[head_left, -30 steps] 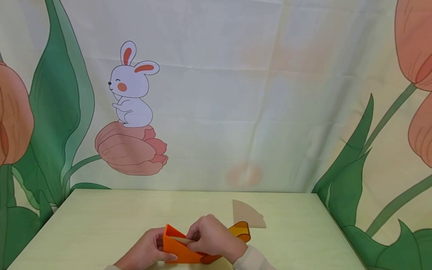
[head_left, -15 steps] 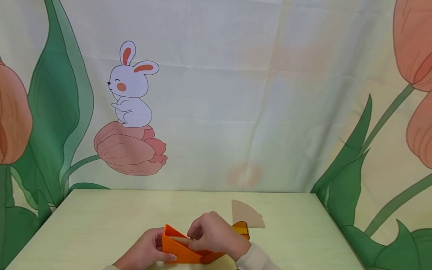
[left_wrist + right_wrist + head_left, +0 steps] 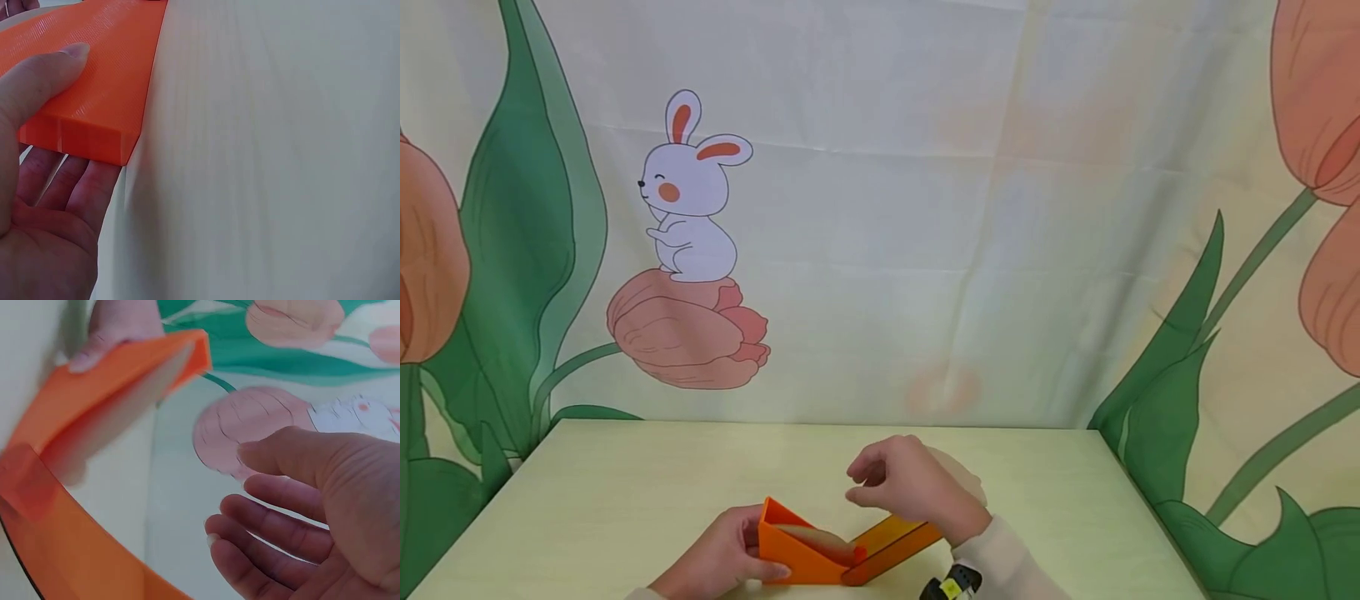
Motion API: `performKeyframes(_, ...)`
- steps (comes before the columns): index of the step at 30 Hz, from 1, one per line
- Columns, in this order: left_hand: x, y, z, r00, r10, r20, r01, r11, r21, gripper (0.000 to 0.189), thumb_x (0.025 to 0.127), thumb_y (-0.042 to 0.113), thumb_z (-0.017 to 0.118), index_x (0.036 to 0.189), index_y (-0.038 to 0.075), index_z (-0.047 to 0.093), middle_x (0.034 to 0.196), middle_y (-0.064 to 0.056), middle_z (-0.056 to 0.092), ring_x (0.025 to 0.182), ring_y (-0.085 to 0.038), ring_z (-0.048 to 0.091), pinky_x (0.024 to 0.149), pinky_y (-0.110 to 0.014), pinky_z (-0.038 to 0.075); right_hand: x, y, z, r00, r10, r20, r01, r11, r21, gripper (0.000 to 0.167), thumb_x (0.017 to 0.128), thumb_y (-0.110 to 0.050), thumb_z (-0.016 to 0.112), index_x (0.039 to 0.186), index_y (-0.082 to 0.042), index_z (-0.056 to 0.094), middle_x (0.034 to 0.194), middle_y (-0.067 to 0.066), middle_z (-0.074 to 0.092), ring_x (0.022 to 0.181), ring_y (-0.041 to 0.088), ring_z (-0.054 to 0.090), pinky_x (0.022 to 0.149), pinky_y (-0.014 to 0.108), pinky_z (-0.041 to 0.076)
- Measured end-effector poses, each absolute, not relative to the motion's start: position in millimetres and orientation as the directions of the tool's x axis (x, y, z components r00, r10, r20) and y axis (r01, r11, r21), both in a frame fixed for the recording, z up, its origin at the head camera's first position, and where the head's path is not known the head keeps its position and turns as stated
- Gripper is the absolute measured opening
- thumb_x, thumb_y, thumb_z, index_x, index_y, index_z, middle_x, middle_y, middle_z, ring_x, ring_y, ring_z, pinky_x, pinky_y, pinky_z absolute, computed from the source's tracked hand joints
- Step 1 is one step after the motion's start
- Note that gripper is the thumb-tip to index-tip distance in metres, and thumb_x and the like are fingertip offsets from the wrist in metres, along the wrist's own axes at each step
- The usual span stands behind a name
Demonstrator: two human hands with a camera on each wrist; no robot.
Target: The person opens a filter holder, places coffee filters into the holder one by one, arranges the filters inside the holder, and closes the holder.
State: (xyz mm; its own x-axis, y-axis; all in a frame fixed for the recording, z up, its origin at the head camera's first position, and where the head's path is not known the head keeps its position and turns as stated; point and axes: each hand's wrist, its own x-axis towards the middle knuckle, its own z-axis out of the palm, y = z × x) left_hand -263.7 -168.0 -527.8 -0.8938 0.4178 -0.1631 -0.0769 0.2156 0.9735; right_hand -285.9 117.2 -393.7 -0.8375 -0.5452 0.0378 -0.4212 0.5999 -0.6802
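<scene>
We can barely see the tan fan-shaped piece [image 3: 958,471] behind our right hand [image 3: 910,479], fingers loosely bent, thumb apart. Its wrist also hides the amber flap's [image 3: 887,546] far end. Our left hand [image 3: 718,554] pinches the orange case [image 3: 801,568] by its tall end, near the table's [image 3: 625,475] front; its long axis runs sideways, low end pointing right.
</scene>
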Motion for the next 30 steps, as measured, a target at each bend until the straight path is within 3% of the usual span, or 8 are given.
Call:
performKeyframes(6, -263.4, -166.8, -525.1, -0.891, 0.428, -0.151, -0.063, 0.212, 0.975, 0.055, 0.080, 0.019, 0.088, 0.129, 0.007, 0.065, 0.122, -0.006, 0.072, 0.103, -0.023, 0.068, 0.095, -0.035, 0.060, -305.3, 140.8, -388.0, -0.888, -0.456, 0.059, -0.361, 0.611, -0.705, 0.017, 0.090, -0.028, 0.080, 0.103, -0.016, 0.078, 0.096, -0.004, 0.075, 0.087, 0.015, 0.068, 0.078, 0.031, 0.060)
performKeyframes(12, -262.7, -166.6, -523.8, -0.891, 0.429, -0.151, -0.065, 0.208, 0.976, 0.055, 0.081, 0.019, 0.087, 0.129, 0.007, 0.065, 0.122, -0.006, 0.073, 0.103, -0.023, 0.068, 0.095, -0.035, 0.060, -327.5, 163.6, -397.6, -0.920, -0.377, 0.109, -0.347, 0.652, -0.674, 0.018, 0.089, -0.027, 0.081, 0.101, -0.014, 0.078, 0.095, -0.002, 0.074, 0.087, 0.016, 0.067, 0.077, 0.032, 0.060)
performKeyframes(23, -261.7, -167.4, -523.1, -0.893, 0.417, -0.168, -0.084, 0.212, 0.974, 0.055, 0.081, 0.018, 0.087, 0.129, 0.005, 0.064, 0.122, -0.007, 0.073, 0.102, -0.023, 0.068, 0.095, -0.035, 0.060, -357.3, 193.9, -436.7, -0.975, -0.217, 0.047, -0.192, 0.713, -0.674, 0.016, 0.089, -0.022, 0.081, 0.099, -0.011, 0.079, 0.097, 0.000, 0.074, 0.087, 0.018, 0.064, 0.077, 0.036, 0.059)
performKeyframes(30, -261.5, -167.3, -522.7, -0.897, 0.402, -0.184, -0.096, 0.228, 0.969, 0.057, 0.080, 0.019, 0.087, 0.130, 0.005, 0.064, 0.121, -0.006, 0.072, 0.101, -0.022, 0.067, 0.095, -0.035, 0.060, -372.0, 208.7, -462.2, -0.995, -0.096, -0.006, -0.067, 0.742, -0.667, 0.015, 0.089, -0.018, 0.080, 0.100, -0.007, 0.078, 0.096, 0.003, 0.072, 0.087, 0.020, 0.063, 0.083, 0.038, 0.059)
